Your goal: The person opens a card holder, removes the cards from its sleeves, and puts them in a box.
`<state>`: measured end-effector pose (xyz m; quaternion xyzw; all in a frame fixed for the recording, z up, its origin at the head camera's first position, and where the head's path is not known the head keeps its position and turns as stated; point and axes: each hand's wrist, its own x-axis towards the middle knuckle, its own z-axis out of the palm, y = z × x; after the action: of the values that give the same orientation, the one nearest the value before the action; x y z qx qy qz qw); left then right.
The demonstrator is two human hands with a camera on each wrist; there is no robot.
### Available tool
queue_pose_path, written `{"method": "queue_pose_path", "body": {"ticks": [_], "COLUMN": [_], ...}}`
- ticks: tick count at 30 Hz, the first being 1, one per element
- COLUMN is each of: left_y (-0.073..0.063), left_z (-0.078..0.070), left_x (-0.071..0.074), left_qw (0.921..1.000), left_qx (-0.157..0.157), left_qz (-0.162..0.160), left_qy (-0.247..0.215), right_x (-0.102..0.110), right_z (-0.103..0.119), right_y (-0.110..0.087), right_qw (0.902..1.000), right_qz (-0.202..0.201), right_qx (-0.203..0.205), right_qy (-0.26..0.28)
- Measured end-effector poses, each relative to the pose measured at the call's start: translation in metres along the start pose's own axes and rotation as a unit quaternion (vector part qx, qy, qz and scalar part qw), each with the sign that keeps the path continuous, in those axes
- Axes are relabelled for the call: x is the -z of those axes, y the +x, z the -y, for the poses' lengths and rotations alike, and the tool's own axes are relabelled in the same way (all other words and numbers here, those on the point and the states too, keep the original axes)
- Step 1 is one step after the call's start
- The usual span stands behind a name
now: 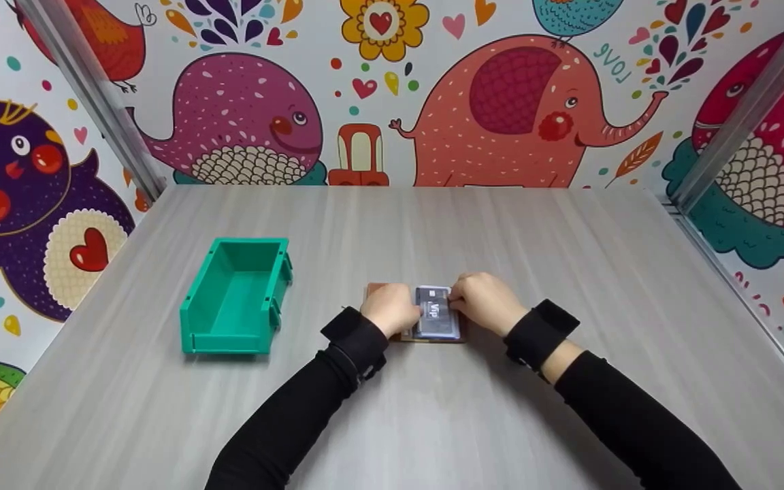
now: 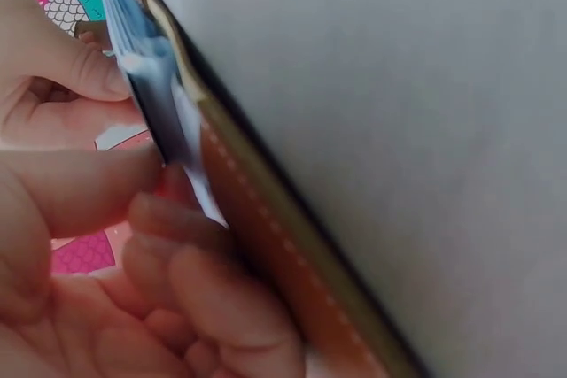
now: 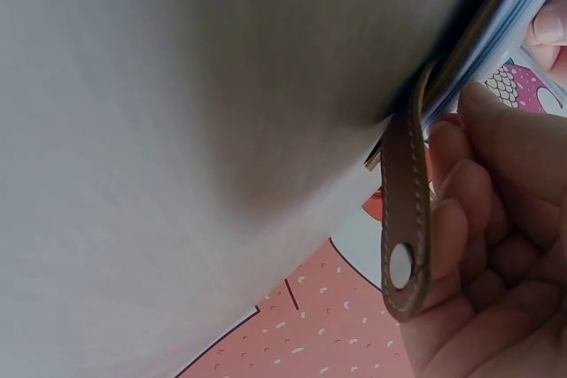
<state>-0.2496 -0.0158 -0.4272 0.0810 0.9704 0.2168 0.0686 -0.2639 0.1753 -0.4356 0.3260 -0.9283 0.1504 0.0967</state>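
A brown leather card holder (image 1: 375, 289) lies opened on the table, with a stack of clear plastic sleeves (image 3: 496, 46) inside. A dark card marked "Vip" (image 1: 434, 309) is at the sleeves on its right side. My left hand (image 1: 390, 309) pinches the card's left edge, its other fingers curled by the brown cover (image 2: 257, 210). My right hand (image 1: 488, 301) pinches the right edge of the sleeves between thumb and fingers. Beside those fingers a strap with a metal snap (image 3: 407, 210) sticks out. How deep the card sits in a sleeve is hard to tell.
To the left of the hands stands a green plastic bin (image 1: 232, 299) with a low front. The pale wood-grain table (image 1: 392, 422) ends at printed cartoon walls (image 1: 365, 88) on the back and both sides.
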Motion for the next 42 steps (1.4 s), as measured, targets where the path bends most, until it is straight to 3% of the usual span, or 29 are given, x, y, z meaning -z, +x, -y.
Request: {"method": "queue_pose_path", "body": {"ticks": [19,33,42], "left_y": [0.000,-0.001,0.000], "left_z": [0.000,0.004,0.013], "left_x": [0.001,0.004,0.010], "left_qw": [0.9998,0.9982,0.9970], "left_qx": [0.008,0.033,0.035], "left_qz": [0.009,0.017,0.022], "left_qy": [-0.014,-0.047,-0.066], "right_x": [0.001,-0.001,-0.001], "right_z": [-0.001,-0.001,-0.001], "right_y": [-0.001,-0.001,-0.002], "right_qw": [0.9999,0.9999,0.9999], "right_qz": [0.012,0.011,0.002], "right_qx": [-0.005,-0.005,0.007], "right_qy": [0.004,0.000,-0.007]}}
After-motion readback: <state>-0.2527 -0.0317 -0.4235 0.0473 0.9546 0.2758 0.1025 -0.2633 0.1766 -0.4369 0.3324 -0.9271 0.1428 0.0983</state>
